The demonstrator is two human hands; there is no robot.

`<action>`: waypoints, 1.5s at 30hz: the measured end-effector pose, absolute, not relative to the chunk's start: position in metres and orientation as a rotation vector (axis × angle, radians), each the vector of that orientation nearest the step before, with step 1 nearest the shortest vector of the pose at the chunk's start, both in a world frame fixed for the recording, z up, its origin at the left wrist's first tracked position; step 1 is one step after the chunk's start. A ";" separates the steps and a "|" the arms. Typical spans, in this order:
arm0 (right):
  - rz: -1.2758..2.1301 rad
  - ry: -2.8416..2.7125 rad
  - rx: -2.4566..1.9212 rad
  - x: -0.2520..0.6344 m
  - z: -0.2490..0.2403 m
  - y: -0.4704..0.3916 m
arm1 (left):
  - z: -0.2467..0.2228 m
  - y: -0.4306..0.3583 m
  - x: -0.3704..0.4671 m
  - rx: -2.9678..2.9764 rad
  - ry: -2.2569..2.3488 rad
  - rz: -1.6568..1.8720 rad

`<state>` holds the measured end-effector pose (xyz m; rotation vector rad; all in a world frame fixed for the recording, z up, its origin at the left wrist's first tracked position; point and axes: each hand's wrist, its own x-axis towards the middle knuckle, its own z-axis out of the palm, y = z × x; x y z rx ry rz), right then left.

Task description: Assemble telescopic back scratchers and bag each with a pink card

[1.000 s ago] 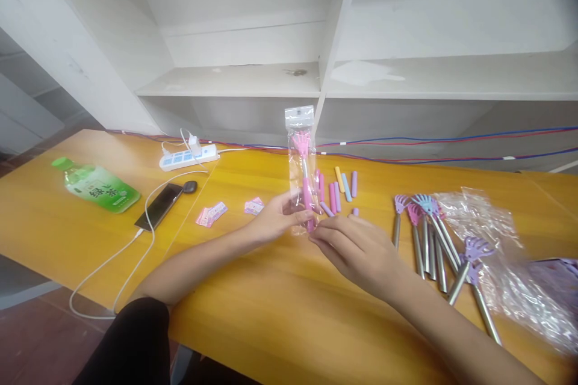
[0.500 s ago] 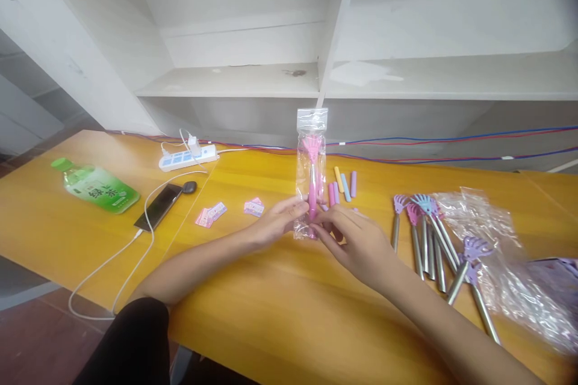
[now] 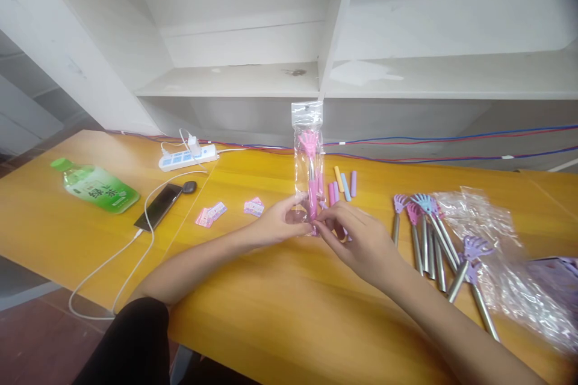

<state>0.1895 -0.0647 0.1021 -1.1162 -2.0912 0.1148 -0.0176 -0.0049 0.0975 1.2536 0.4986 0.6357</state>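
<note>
A pink back scratcher [image 3: 311,192] with a hand-shaped head stands upright inside a clear plastic bag [image 3: 301,159] with a hanging-hole header. My left hand [image 3: 280,219] is closed around the bag's lower left side. From the right, my right hand [image 3: 359,234] pinches the bag's lower end with thumb and fingertip, at the bottom of the pink handle. Just behind the hands lie several coloured foam-like tubes [image 3: 345,186], partly hidden by the bag and fingers. Left of my left hand are small pink and purple printed cards [image 3: 254,207].
Several metal-handled back scratchers [image 3: 431,234] lie at right beside a pile of clear plastic bags [image 3: 492,234]. On the left are a green-capped bottle [image 3: 97,186], a phone [image 3: 159,207] with a cable and a power strip [image 3: 187,158]. A white shelf [image 3: 235,81] stands behind the table.
The bag with the back scratcher has shifted slightly left and up. My left thumb has moved lower, toward the bag's bottom end, near my right fingertips.
</note>
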 end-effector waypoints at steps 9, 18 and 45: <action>0.178 -1.968 -1.273 0.194 0.098 -0.059 | 0.090 -0.001 -0.015 1.292 0.537 0.699; 0.478 -1.987 -1.373 0.193 0.092 -0.058 | 0.092 -0.003 -0.014 1.267 0.530 0.756; 0.643 -1.865 -1.214 0.185 0.074 -0.049 | 0.088 0.004 -0.014 1.445 0.574 0.741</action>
